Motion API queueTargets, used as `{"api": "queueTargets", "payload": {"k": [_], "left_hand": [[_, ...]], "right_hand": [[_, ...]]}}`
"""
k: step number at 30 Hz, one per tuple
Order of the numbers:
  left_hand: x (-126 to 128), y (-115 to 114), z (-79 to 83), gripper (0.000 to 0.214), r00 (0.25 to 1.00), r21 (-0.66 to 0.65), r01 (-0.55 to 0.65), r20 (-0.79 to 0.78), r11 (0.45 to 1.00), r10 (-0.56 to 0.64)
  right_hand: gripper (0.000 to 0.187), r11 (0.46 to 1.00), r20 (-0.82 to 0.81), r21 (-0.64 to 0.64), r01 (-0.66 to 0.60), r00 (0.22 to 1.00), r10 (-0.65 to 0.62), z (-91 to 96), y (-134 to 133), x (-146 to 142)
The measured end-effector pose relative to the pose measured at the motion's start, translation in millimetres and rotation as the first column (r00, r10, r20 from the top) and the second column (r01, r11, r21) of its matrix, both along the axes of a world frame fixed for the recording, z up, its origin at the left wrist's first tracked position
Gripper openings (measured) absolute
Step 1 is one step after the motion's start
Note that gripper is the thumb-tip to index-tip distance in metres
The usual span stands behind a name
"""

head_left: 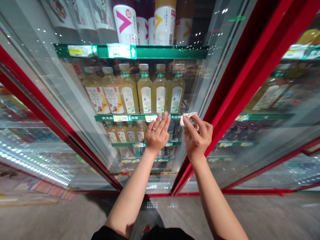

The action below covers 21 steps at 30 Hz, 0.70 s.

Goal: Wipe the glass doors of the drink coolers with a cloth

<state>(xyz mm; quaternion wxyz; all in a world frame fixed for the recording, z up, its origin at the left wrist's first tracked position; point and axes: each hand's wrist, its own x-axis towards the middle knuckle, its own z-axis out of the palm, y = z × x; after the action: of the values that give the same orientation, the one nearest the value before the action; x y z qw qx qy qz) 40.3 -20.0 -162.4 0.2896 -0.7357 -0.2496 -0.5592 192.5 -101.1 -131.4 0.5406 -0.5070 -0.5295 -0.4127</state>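
Observation:
My left hand (157, 132) lies flat against the glass door (192, 83) of a drinks fridge, fingers stretched upward and a ring on one of them. To its right, my right hand (198, 138) grips a crumpled white cloth (189, 120), possibly tissue, close to the glass beside the red door frame (217, 100). Part of the cloth is hidden by my fingers. Behind the glass, just above my hands, a row of bottles with yellowish drink (146, 90) stands on a green-edged shelf (100, 118).
Larger bottles (125, 25) stand on the upper shelf, and smaller bottles (121, 133) sit lower down. Red-framed fridge doors continue on both sides. Below is a grey floor (82, 216). Light reflections dot the glass.

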Motion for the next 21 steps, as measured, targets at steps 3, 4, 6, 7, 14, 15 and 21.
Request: {"api": "queueTargets", "payload": {"k": [3,4,6,7,14,15,21], "left_hand": [[0,0,0.3,0.079,1.0,0.004,-0.004,-0.008,1.0,0.004],[0,-1,0.3,0.08,1.0,-0.002,-0.005,-0.011,1.0,0.005],[0,-1,0.7,0.079,1.0,-0.004,-0.021,-0.013,1.0,0.021],[0,-1,1.1,0.078,0.999,0.003,-0.031,-0.012,1.0,0.031],[-1,-3,5.8,0.074,1.0,0.038,-0.024,0.001,0.999,0.024],[-1,-3,6.4,0.075,1.0,0.046,-0.013,0.008,0.999,0.013],[0,-3,6.6,0.077,0.999,0.037,0.026,0.019,0.999,-0.027]], "right_hand": [[0.043,0.994,-0.068,0.052,0.097,0.993,-0.093,-3.0,0,4],[0.041,0.99,-0.1,0.074,0.119,0.989,-0.111,-0.5,2,4],[0.041,0.985,-0.132,0.124,0.119,0.986,-0.103,6.3,7,-1],[0.044,0.985,-0.13,0.139,0.104,0.988,-0.086,9.1,9,-6],[0.071,0.997,-0.059,-0.081,0.019,0.998,-0.024,-9.2,-2,-23],[0.071,0.997,-0.066,-0.066,0.034,0.997,-0.038,-12.8,-3,-21],[0.076,0.982,-0.096,-0.184,0.035,0.994,-0.054,-10.8,-3,-24]]}}
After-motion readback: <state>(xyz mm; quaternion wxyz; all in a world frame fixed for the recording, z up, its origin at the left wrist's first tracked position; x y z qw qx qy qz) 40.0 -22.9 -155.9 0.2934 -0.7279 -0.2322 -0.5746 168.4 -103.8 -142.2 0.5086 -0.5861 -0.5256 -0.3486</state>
